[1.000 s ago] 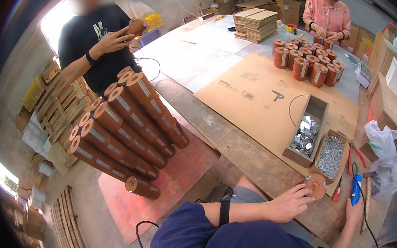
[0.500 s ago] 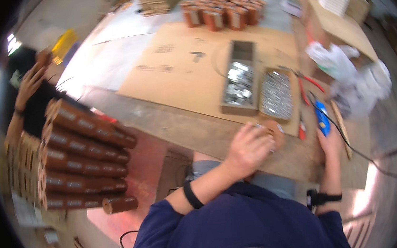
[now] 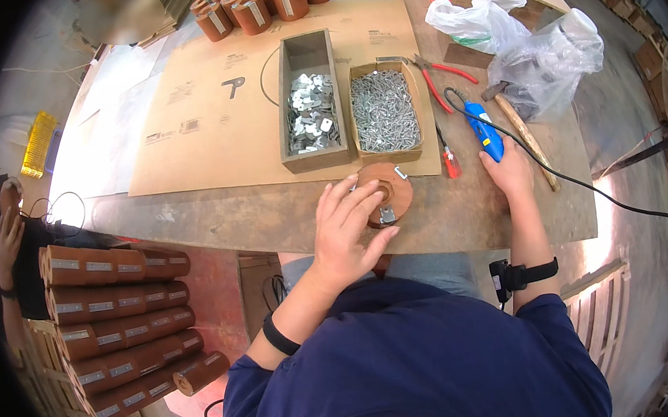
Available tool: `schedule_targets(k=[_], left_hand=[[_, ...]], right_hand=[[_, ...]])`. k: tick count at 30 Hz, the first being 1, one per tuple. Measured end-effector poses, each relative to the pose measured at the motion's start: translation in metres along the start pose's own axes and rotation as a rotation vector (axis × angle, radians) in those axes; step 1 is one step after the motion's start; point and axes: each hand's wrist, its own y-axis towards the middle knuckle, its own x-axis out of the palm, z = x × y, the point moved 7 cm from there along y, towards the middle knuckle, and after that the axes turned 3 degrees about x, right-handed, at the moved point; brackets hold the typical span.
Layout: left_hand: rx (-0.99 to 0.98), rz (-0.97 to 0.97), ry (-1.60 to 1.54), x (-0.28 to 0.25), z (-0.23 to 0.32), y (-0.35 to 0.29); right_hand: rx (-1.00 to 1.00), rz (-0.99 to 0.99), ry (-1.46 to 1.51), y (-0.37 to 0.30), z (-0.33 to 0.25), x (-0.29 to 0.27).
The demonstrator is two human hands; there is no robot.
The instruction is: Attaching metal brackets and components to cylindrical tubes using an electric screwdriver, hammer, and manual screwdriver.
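Observation:
A round reddish-brown block point(image 3: 399, 196) with a central hole stands at the table's near edge, metal brackets at its rim. My left hand point(image 3: 342, 232) reaches over its left side with fingers spread; the fingertips lie on its top, and the thumb is apart from them. My right hand point(image 3: 509, 169) is closed round the lower end of a blue corded electric screwdriver point(image 3: 484, 131), which lies at the right of the table. Beyond the block are a wooden box of metal brackets point(image 3: 313, 114) and a cardboard box of screws point(image 3: 385, 111).
Red-handled pliers point(image 3: 450, 77), a red screwdriver point(image 3: 450, 161) and a hammer point(image 3: 528, 137) lie near my right hand. Plastic bags point(image 3: 548, 51) sit behind. Brown cylinders stand at the back point(image 3: 251, 11); more are stacked at left point(image 3: 121, 333). Another person's hand point(image 3: 8, 232) is far left.
My view has swung, shifting the table leftward. My left hand has gone from closed fingers above the block to spread fingers on it. The right hand still grips the electric screwdriver.

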Motion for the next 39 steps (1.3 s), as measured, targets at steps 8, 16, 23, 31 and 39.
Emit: schedule_targets(k=[8, 16, 23, 31, 39], left_hand=[[0.046, -0.002, -0.043, 0.004, -0.008, -0.004], [0.028, 0.019, -0.085, 0.004, -0.01, -0.005], [0.02, 0.024, -0.105, 0.004, -0.012, -0.007], [0.027, 0.016, -0.094, 0.005, -0.011, -0.007], [0.03, 0.032, -0.147, -0.004, -0.009, 0.005]], right_hand=[[-0.006, 0.005, -0.009, 0.003, 0.0, 0.003], [0.005, 0.01, -0.029, 0.002, -0.002, 0.001], [0.02, 0.004, -0.041, 0.0, -0.003, -0.001], [0.03, -0.008, -0.044, -0.001, -0.003, -0.001], [0.003, 0.018, -0.032, 0.001, -0.004, -0.002]])
